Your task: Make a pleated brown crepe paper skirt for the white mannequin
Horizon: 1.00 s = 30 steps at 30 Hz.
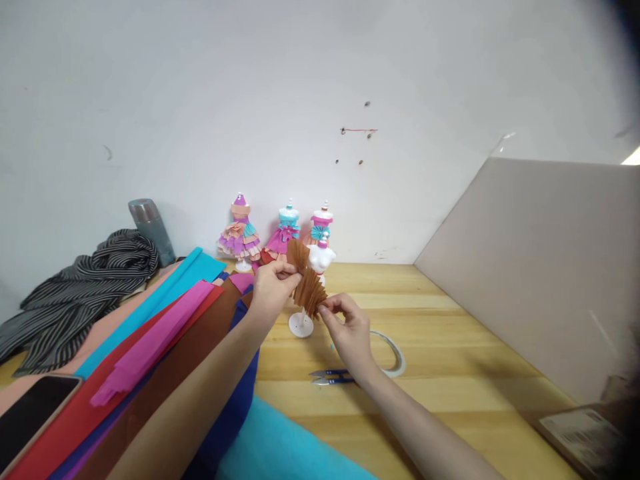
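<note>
A strip of brown pleated paper [309,291] stretches between my two hands in front of a small white mannequin [321,256]. My left hand [274,287] pinches its upper left part between thumb and fingers. The lower right end is pinched by my right hand [349,328]. Under the paper a white round stand base [301,325] shows on the wooden table [430,333]. The mannequin has a pink band at its neck; the paper hides part of its body. Blue-handled snips [333,377] and a roll of white tape [395,353] lie beside my right hand and wrist.
Three mannequins in paper dresses, one purple and peach [241,233], stand by the wall. Coloured paper sheets [150,313], a phone [35,420], a striped cloth [95,280] and a flask [153,230] lie or stand left. A grey panel [550,253] borders the right; a brown box [580,433] sits lower right.
</note>
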Each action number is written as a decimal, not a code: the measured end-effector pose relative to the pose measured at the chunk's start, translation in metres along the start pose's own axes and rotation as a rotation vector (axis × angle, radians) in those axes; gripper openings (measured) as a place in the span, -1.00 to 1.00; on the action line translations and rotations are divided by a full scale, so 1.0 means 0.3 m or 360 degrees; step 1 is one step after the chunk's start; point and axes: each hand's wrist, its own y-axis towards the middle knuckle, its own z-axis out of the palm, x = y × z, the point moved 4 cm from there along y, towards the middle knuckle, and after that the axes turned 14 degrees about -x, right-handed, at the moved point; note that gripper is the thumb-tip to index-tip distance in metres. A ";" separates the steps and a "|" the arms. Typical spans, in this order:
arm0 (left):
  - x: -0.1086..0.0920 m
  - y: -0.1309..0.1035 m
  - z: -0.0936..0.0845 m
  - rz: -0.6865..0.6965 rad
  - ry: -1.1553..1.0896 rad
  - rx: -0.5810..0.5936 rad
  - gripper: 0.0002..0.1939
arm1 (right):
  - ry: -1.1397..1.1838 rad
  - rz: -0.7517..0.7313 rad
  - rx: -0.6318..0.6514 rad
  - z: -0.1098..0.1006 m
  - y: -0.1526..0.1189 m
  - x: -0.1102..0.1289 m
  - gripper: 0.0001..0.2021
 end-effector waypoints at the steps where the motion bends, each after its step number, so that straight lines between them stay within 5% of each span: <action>1: 0.003 0.000 0.001 0.0010 0.0007 -0.0016 -0.92 | 0.0000 0.0014 0.0000 0.002 -0.003 0.000 -0.86; 14: 0.047 -0.021 0.003 0.0182 0.0036 -0.0264 -0.94 | 0.0072 0.0112 -0.0035 0.002 -0.025 -0.022 -0.86; 30: 0.052 -0.026 0.010 0.0305 -0.0102 -0.0126 -0.88 | 0.0075 0.0156 -0.0048 0.008 -0.032 -0.041 -0.88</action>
